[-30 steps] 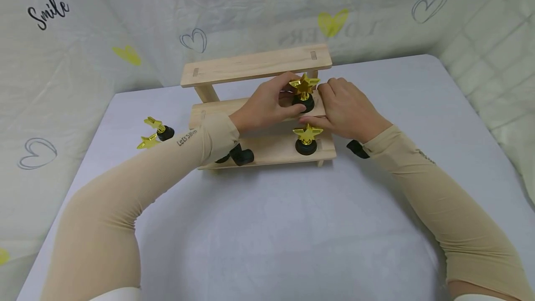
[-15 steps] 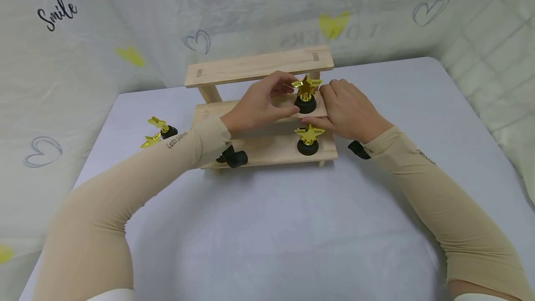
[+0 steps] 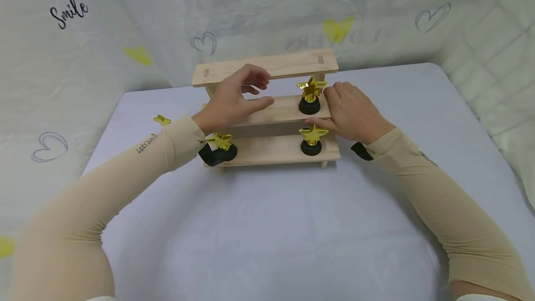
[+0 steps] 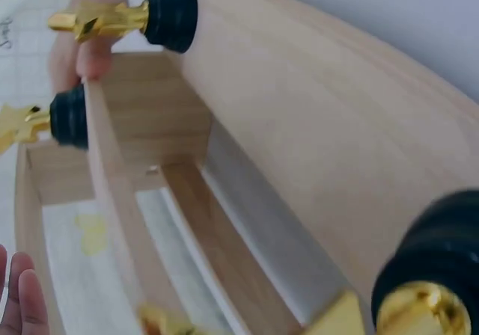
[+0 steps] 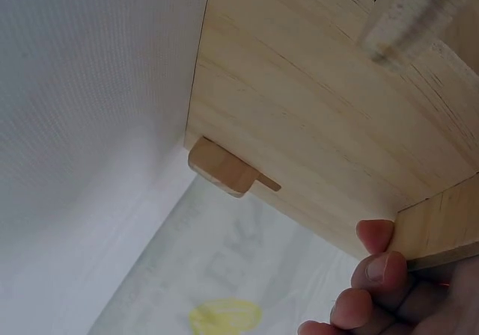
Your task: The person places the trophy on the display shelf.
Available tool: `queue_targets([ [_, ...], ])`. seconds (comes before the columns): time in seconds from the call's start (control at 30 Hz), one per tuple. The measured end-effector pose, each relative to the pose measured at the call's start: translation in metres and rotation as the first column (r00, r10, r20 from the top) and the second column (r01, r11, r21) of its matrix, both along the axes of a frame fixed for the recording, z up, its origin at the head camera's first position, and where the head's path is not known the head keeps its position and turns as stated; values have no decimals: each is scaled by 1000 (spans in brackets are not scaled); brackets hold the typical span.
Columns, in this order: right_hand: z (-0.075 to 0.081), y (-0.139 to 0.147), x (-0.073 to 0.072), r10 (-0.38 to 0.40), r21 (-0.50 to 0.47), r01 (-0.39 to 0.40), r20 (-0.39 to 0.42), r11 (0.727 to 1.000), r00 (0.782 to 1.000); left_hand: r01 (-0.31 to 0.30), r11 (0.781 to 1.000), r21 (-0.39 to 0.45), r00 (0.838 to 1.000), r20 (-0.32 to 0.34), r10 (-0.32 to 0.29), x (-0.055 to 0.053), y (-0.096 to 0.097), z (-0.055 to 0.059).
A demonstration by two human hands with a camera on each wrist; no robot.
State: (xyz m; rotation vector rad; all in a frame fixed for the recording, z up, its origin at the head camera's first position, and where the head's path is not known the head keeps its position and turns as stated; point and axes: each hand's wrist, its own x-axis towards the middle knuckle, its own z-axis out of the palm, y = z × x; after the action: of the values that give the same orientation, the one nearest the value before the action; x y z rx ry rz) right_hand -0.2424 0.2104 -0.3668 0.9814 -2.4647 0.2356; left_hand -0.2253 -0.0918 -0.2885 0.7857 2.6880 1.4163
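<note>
A three-tier wooden shelf (image 3: 267,152) stands on the table. On the right end of its middle tier is an upright star trophy (image 3: 309,105), gold on a black base. Matching star trophies stand on the bottom tier, a right one (image 3: 311,145) and a left one (image 3: 229,151) partly covered by the left wrist's camera. My left hand (image 3: 234,99), fingers relaxed and apart, hovers by the middle tier's left half and holds nothing. My right hand (image 3: 351,110) grips the middle tier's right end; its curled fingers (image 5: 382,271) show at the board's edge in the right wrist view.
More gold star trophies (image 3: 162,120) lie on the table to the left, mostly hidden behind my left sleeve. The shelf's top board (image 3: 267,65) overhangs at the back. A printed curtain (image 3: 259,8) hangs behind the white table (image 3: 276,226).
My left hand has let go of the middle-tier trophy and drawn back to the left, uncovering the bottom-left trophy. The right hand keeps its grip on the shelf.
</note>
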Motion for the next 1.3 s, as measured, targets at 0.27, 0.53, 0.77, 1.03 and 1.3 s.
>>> queue_targets([
  [0.27, 1, 0, 0, -6, 9, 6, 15, 1000, 1000, -90, 995, 47, 995, -41, 92, 3, -32, 15],
  [0.53, 3, 0, 1, -36, 26, 35, 64, 999, 997, -157, 973, 172, 980, -92, 174, 10, -62, 26],
  [0.77, 2, 0, -1, -48, 33, 46, 78, 998, 996, -225, 954, 199, 959, -127, 253, 15, -90, 31],
  [1.03, 5, 2, 0, -69, 27, 66, 125, 997, 990, -309, 936, 169, 930, -154, 335, 21, -113, 31],
  [1.3, 8, 9, 2, -78, 35, 75, 117, 997, 990, -354, 917, 182, 910, -158, 382, 30, -128, 28],
])
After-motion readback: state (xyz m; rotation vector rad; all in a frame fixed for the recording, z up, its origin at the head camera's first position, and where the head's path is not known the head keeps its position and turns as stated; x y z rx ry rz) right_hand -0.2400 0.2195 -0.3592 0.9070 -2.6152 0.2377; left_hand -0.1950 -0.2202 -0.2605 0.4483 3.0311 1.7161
